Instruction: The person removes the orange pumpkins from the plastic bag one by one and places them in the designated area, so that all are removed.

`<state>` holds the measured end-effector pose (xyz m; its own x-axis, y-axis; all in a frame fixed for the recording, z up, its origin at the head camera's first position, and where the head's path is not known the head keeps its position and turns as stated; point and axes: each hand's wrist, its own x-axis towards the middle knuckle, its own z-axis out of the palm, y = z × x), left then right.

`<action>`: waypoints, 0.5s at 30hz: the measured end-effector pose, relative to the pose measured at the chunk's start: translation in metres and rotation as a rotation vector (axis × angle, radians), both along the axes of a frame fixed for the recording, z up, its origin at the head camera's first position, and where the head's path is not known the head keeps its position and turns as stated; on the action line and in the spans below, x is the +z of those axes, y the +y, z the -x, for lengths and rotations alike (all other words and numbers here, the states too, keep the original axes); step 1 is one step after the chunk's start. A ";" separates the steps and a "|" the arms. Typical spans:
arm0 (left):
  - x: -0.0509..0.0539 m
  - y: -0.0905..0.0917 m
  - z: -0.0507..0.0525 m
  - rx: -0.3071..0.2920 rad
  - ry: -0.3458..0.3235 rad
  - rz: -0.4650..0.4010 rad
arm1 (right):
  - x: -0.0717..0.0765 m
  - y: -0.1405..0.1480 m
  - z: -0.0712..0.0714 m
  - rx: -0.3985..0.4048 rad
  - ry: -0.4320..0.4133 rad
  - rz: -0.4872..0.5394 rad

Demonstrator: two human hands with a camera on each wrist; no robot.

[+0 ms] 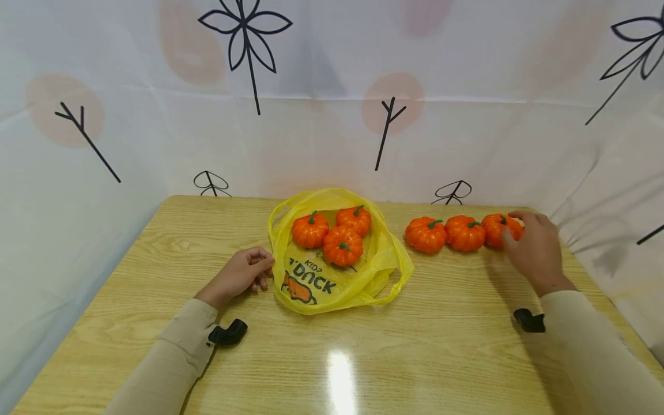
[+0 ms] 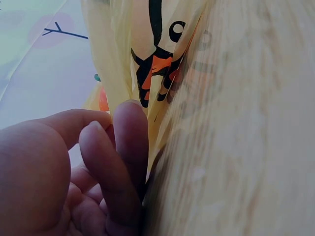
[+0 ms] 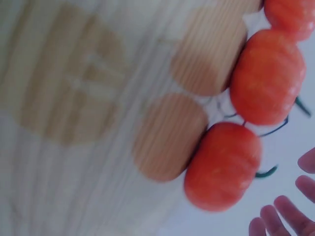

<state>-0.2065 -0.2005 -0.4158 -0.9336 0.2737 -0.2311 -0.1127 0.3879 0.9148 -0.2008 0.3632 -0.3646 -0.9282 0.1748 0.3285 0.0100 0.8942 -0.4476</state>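
A yellow plastic bag (image 1: 332, 294) lies with its mouth spread on the table, three small orange pumpkins (image 1: 343, 245) inside it. My left hand (image 1: 244, 274) is at the bag's left rim; in the left wrist view the thumb and fingers pinch the bag film (image 2: 123, 59). Three more pumpkins stand in a row to the right of the bag. Over the rightmost pumpkin (image 1: 499, 230) reaches my right hand (image 1: 536, 248). In the right wrist view its spread fingers (image 3: 288, 214) are apart from the nearest pumpkin (image 3: 221, 167) and its green stem.
The wood-grain table (image 1: 415, 357) reaches back to a white patterned cloth (image 1: 321, 138), which also hangs at both sides. Black wrist mounts (image 1: 228, 333) show on both sleeves. A bag handle loop (image 1: 399, 285) lies toward the pumpkin row.
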 end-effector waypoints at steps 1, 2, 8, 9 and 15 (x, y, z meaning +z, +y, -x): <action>0.000 0.000 0.000 0.001 0.000 0.001 | 0.001 -0.004 0.000 0.007 0.014 0.008; 0.001 0.000 0.000 0.002 -0.001 0.002 | 0.003 -0.008 0.001 0.013 0.024 0.015; 0.000 0.000 0.000 0.000 0.000 0.001 | 0.009 -0.029 -0.001 0.044 0.106 0.053; -0.001 0.000 0.000 -0.001 0.000 0.001 | 0.010 -0.032 -0.001 0.053 0.120 0.056; -0.001 0.000 -0.001 0.004 -0.002 -0.002 | 0.014 -0.051 -0.002 0.108 0.172 0.056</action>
